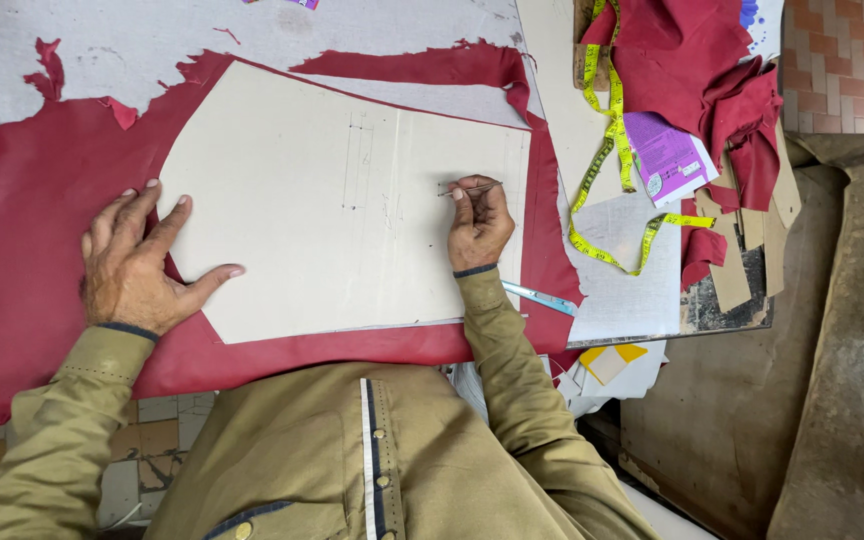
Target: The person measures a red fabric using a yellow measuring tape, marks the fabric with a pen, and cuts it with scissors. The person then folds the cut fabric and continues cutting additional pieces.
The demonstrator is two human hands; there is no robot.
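Two hands on a cream cardboard pattern point(332, 200) lying over red leather point(32, 230) (mid-counter): right hand point(479, 222) pinches a thin pen point(469, 189), left hand point(137, 265) spread flat at its 9 o'clock edge; yellow tape measure point(607, 140) at 2 o'clock.

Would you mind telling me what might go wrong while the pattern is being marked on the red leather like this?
1. The cardboard pattern is pinned only at its left edge by the left hand; pressure from the thin marking tool in the right hand could shift it on the red leather.
2. The yellow tape measure and loose scraps crowd the right side and might snag the sleeve.
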